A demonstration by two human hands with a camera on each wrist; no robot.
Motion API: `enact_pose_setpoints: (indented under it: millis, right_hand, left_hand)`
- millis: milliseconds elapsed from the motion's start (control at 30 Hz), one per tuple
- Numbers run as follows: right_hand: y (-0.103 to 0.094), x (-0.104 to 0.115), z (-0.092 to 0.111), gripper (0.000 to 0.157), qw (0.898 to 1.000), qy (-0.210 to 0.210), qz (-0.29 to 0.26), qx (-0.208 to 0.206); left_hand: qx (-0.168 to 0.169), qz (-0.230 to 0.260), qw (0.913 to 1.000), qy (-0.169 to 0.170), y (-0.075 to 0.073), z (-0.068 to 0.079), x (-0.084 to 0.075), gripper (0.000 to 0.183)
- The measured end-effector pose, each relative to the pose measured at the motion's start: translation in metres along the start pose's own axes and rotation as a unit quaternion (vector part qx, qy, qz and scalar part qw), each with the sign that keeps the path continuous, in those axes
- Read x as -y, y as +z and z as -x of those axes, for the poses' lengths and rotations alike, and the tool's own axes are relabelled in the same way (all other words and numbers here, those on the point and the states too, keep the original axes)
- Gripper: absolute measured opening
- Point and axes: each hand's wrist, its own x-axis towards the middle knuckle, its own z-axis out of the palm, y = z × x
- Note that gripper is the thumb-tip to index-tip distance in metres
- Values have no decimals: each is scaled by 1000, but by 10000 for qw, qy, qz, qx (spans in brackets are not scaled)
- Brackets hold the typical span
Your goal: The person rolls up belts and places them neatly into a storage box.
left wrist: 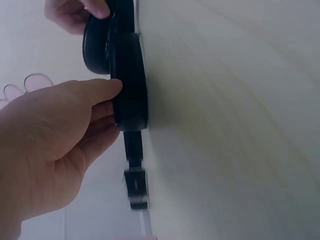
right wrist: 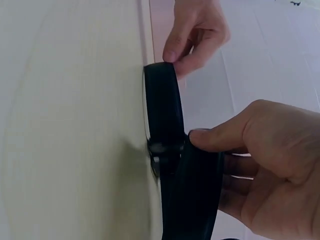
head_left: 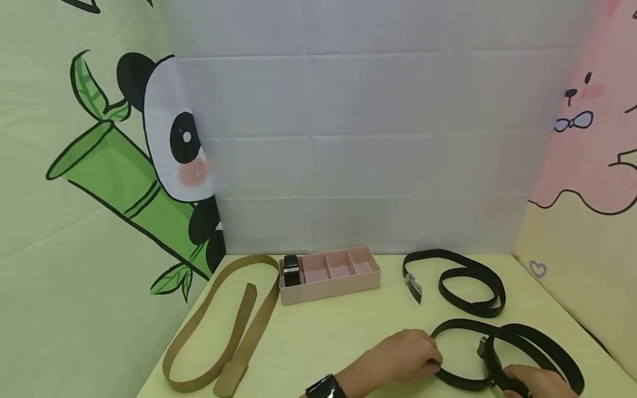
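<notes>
A black belt (head_left: 463, 324) lies in overlapping loops at the front right of the table, standing on its edge. My left hand (head_left: 408, 354) pinches the left end of its loop between thumb and fingers; the left wrist view shows this belt (left wrist: 130, 85) upright against the table. On the right side, my right hand (head_left: 539, 382) holds another stretch of the strap. In the right wrist view, its thumb lies on the near face of the raised strap (right wrist: 192, 190), with the fingers behind. A metal buckle (head_left: 481, 346) shows inside the loops.
Behind it lies a second black belt (head_left: 433, 254) with a silver buckle (head_left: 412, 284). A pink divided tray (head_left: 330, 291) stands at the back, a rolled black strap (head_left: 291, 271) in its left compartment. At left is a tan belt (head_left: 174, 354). Printed cloth walls surround the table.
</notes>
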Motion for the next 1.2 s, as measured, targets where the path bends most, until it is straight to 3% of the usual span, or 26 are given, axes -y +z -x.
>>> enact_pose_setpoints:
  millis: [100,167,267,367,500,667,767,967,1100,1167,1200]
  right_hand:
    - [-1,15,1,12,9936,-1071,-257,-232]
    - [-1,24,1,10,9801,-1881,-441,-464]
    - [1,38,-2,12,9549,-2757,-772,-794]
    - [2,46,-5,18,9343,-3266,-896,-1109]
    - [3,46,-7,20,9146,-3685,-1052,-1291]
    - [15,46,-5,32,8877,-4151,-1359,-1458]
    - [26,49,-3,32,8756,-4403,-1376,-1431]
    - [38,53,-8,22,8707,-4785,-177,-1118]
    - [41,57,-12,18,8518,-5121,321,-1054]
    - [42,61,-14,18,8352,-5357,376,-1189]
    - [41,63,-13,17,8374,-5343,239,-1130]
  left_hand:
    - [-180,108,9997,106,-8,34,16,11]
    - [-302,241,9992,106,-13,58,25,9]
    - [-462,504,9977,32,-18,94,38,7]
    - [-648,760,9950,-85,-22,128,49,5]
    - [-838,994,9912,-247,-27,170,61,5]
    - [-947,1146,9872,-578,-33,212,77,11]
    - [-998,981,9868,-816,-34,229,90,14]
    - [-984,154,9870,-1263,-31,242,119,17]
    - [-983,-97,9858,-1361,-28,244,129,21]
    - [-977,-69,9853,-1401,-27,244,130,24]
    - [-983,-15,9848,-1432,-26,244,130,25]
